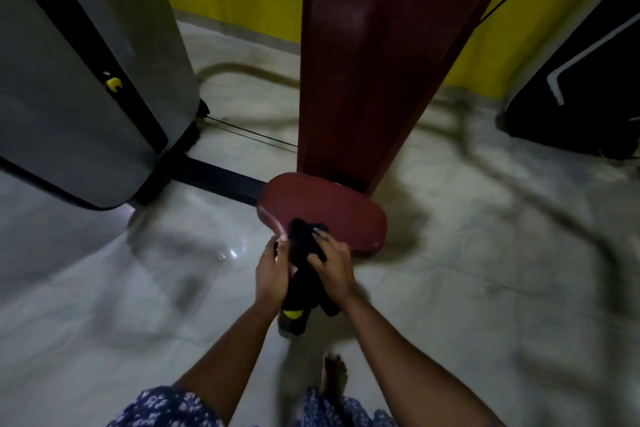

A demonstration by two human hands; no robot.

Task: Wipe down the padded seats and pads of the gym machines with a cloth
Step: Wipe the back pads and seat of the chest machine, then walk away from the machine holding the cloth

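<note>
Where the near rim of the maroon seat pad [332,208] faces the person, 1 dark cloth [304,246] is bunched on top of that rim, with a tail hanging below it. Left hand [272,274]: fingers curled against the cloth's left side, thumb on top. Right hand [332,270]: closed round the bunch from the right. So 2 hands are clamped on 1 cloth. Tall maroon back pad [381,62]: upright behind the seat, no cloth on it. Risks, as judged: the cloth is wadded, so only a small face meets the vinyl, and missed strips are likely unless it is spread flat. The hanging tail may snag on the dark post with a yellow mark [292,315] under the seat. The glossy tiled floor [485,270] under a bare foot [334,374] invites a slip if the person leans far toward the back pad. The light is dim and the view blurred, so soiled patches may pass unseen.
</note>
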